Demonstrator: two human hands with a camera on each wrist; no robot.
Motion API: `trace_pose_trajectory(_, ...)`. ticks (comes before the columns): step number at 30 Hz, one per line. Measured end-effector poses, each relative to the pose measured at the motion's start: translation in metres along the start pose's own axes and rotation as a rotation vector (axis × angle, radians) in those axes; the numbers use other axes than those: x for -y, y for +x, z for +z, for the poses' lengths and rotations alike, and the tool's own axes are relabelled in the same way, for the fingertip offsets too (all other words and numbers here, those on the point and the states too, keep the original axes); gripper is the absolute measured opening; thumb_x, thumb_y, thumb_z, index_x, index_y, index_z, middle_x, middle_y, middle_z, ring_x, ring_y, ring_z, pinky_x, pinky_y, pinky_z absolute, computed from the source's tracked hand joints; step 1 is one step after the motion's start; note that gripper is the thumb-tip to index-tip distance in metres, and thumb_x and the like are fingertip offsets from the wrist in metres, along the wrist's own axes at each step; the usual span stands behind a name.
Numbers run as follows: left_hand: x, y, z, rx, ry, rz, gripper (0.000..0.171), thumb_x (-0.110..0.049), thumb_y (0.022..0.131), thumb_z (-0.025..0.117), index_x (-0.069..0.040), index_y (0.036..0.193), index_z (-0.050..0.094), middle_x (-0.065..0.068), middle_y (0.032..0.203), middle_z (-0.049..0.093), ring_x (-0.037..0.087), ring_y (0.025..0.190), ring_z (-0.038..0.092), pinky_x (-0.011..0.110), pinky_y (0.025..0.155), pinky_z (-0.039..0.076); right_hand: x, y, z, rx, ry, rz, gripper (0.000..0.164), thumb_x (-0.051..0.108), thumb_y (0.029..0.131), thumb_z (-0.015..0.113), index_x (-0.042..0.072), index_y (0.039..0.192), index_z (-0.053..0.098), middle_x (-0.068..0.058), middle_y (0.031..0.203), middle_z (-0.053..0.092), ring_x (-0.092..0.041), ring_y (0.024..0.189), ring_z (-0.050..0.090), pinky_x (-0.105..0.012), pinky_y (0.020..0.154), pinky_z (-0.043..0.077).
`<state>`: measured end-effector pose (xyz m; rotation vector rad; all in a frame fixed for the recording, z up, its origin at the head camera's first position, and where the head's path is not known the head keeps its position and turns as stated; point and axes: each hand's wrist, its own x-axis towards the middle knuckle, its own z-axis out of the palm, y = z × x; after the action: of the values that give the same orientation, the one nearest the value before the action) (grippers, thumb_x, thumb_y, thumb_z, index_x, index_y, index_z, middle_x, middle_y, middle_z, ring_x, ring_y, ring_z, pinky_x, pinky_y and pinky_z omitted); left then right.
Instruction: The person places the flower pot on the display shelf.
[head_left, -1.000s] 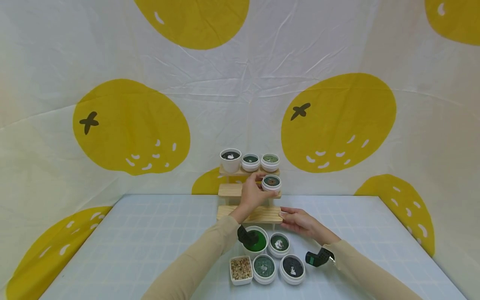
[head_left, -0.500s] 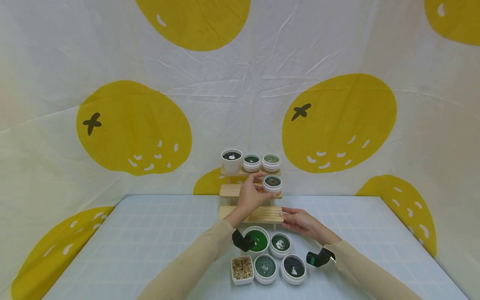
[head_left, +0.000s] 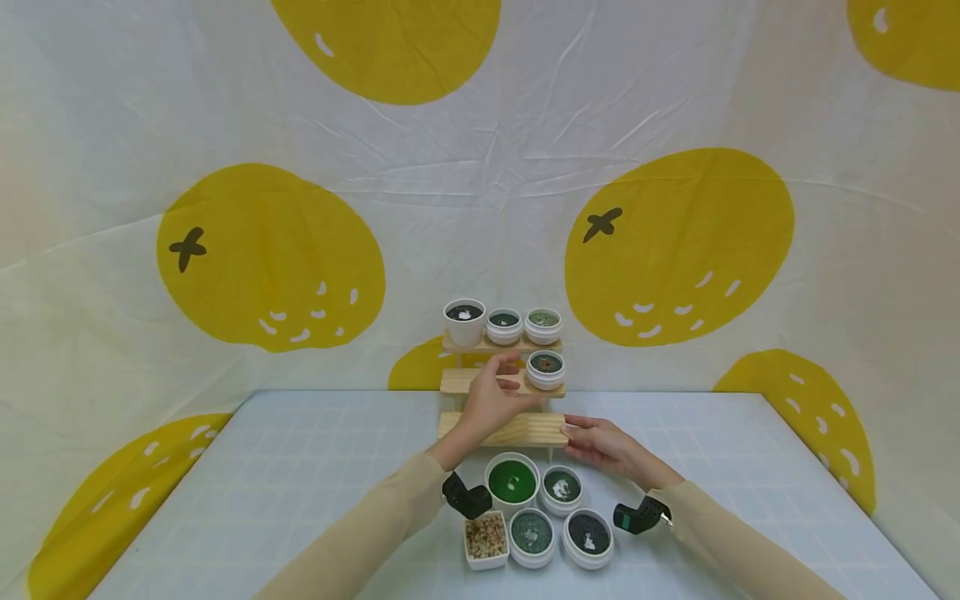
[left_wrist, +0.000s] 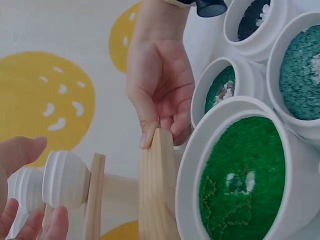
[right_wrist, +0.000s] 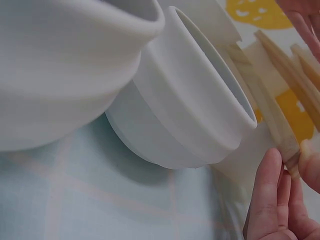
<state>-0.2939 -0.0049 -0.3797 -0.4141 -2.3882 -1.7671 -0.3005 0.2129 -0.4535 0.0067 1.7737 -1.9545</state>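
Observation:
A three-tier wooden stand (head_left: 517, 430) faces me at the back of the table. On the right end of its middle tier sits a small white pot (head_left: 545, 380) with a dark green surface and a brown spot. My left hand (head_left: 491, 406) is just left of this pot, thumb and fingers spread around a gap; the left wrist view has its fingertips (left_wrist: 59, 220) apart from the pot's side. At the right end of the lowest board, my right hand (head_left: 606, 447) pinches the wood between thumb and fingers, as the left wrist view also shows.
Three white pots stand on the top tier, including a taller one (head_left: 464, 327). In front of the stand are a large pot with bright green filling (head_left: 513, 483), several smaller round pots and a square dish of brown bits (head_left: 486, 537). A fruit-print cloth (head_left: 480, 167) hangs behind.
My left hand has let go of the small white pot and drawn back to the left and slightly down. The pot stays on the middle tier. My right hand keeps its hold on the lowest board.

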Motion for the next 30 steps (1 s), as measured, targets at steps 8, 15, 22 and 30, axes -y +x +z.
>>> trace_pose_trajectory(8, 0.001, -0.014, -0.008, 0.033, -0.031, -0.007, 0.068, -0.009, 0.07, 0.084, -0.004, 0.129, 0.051, 0.019, 0.122, 0.058, 0.031, 0.101, 0.062, 0.036, 0.086, 0.057, 0.001, 0.003, 0.0, 0.016, -0.029, -0.002, 0.064, 0.014, 0.099, 0.05, -0.008, 0.149, 0.016, -0.003, 0.101, 0.064, -0.006, 0.086, 0.064, -0.019, 0.08, 0.056)
trace_pose_trajectory(15, 0.008, -0.025, -0.016, 0.069, -0.072, 0.047, 0.063, -0.008, 0.074, 0.082, -0.004, 0.129, 0.052, 0.018, 0.122, 0.06, 0.03, 0.103, 0.063, 0.037, 0.089, 0.056, 0.002, 0.004, 0.001, 0.01, -0.019, -0.002, 0.063, 0.013, 0.099, 0.05, -0.008, 0.149, 0.017, -0.001, 0.098, 0.065, -0.006, 0.085, 0.064, -0.02, 0.08, 0.056)
trace_pose_trajectory(22, 0.014, -0.039, -0.023, 0.089, -0.097, 0.023, 0.059, -0.004, 0.076, 0.078, 0.0, 0.129, 0.052, 0.021, 0.121, 0.06, 0.04, 0.107, 0.061, 0.042, 0.09, 0.055, 0.002, 0.003, 0.002, 0.008, -0.025, -0.001, 0.066, 0.014, 0.099, 0.051, -0.008, 0.149, 0.015, 0.0, 0.096, 0.065, -0.005, 0.084, 0.064, -0.019, 0.078, 0.056)
trace_pose_trajectory(30, 0.015, -0.062, -0.029, 0.107, -0.128, -0.045, 0.059, -0.009, 0.077, 0.079, -0.003, 0.129, 0.052, 0.022, 0.124, 0.057, 0.036, 0.108, 0.059, 0.04, 0.092, 0.054, 0.001, 0.002, 0.002, -0.019, -0.029, 0.004, 0.065, 0.015, 0.098, 0.053, -0.008, 0.149, 0.018, -0.002, 0.096, 0.066, -0.005, 0.083, 0.064, -0.019, 0.077, 0.057)
